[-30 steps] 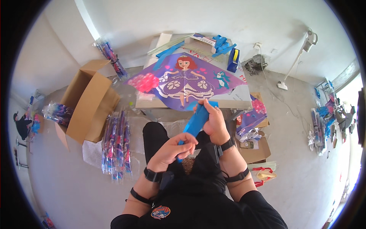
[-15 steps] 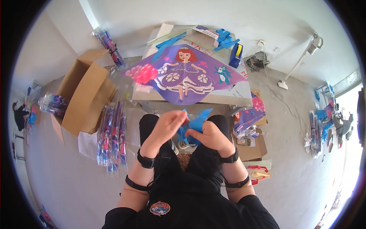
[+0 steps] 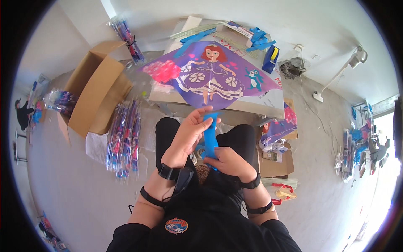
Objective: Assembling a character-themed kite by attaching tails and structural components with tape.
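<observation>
A blue plastic strip (image 3: 210, 134) is held upright over the lap, just in front of the near edge of the table (image 3: 268, 105). Its upper end is pinched by the left hand (image 3: 189, 132), whose fingers are curled around it, while its lower end is clenched in the right hand (image 3: 228, 161). Whether the strip is folded or rolled inside the right hand cannot be told, since it is covered by the fingers.

Just beyond the strip, a purple kite (image 3: 210, 77) printed with a cartoon girl in a wide dress is spread flat on the table. More blue strips (image 3: 258, 38) and a blue tape dispenser (image 3: 270, 59) are seen at the far side of the table. An open cardboard box (image 3: 98, 88) stands on the floor to the left, and bundles of packed kites (image 3: 124, 136) are laid beside it. A smaller box (image 3: 275, 161) with scraps is set to the right of the knees.

The strip looks thin and slippery, so it could be let slip from the left hand if the pinch is loosened. It could be creased or torn if it is pulled too hard between the two hands.
</observation>
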`<state>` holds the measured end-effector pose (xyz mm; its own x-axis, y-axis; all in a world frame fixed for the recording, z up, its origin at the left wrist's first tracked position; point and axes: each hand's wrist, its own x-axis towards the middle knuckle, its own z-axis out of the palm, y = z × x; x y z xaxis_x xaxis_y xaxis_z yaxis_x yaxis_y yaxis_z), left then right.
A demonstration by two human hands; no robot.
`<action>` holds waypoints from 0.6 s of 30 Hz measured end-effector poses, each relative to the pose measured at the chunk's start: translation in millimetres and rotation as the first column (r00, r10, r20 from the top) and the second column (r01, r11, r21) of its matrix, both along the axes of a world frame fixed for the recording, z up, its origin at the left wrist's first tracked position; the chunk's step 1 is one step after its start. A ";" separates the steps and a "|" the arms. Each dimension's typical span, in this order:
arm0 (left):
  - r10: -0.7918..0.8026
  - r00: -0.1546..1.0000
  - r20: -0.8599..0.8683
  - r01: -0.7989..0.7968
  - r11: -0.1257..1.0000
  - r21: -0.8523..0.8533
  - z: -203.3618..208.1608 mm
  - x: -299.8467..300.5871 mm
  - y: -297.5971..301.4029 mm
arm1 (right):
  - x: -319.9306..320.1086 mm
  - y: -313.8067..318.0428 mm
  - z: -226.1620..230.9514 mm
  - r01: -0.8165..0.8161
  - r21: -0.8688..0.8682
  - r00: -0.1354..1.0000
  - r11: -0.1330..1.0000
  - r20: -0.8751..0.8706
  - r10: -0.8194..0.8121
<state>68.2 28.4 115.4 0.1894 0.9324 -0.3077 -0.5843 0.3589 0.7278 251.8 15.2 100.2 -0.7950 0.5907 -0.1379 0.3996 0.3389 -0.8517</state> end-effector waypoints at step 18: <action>0.231 0.934 -0.271 -0.171 0.958 0.229 12.1 23.6 -11.2 | 1.3 11.4 0.8 0.514 -0.254 0.689 0.819 -0.447 -0.571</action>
<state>91.8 17.2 127.5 -0.0786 0.9890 -0.1254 -0.3794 0.0867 0.9212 253.1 26.7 101.1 -0.3147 0.9452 0.0869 0.0144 0.0963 -0.9953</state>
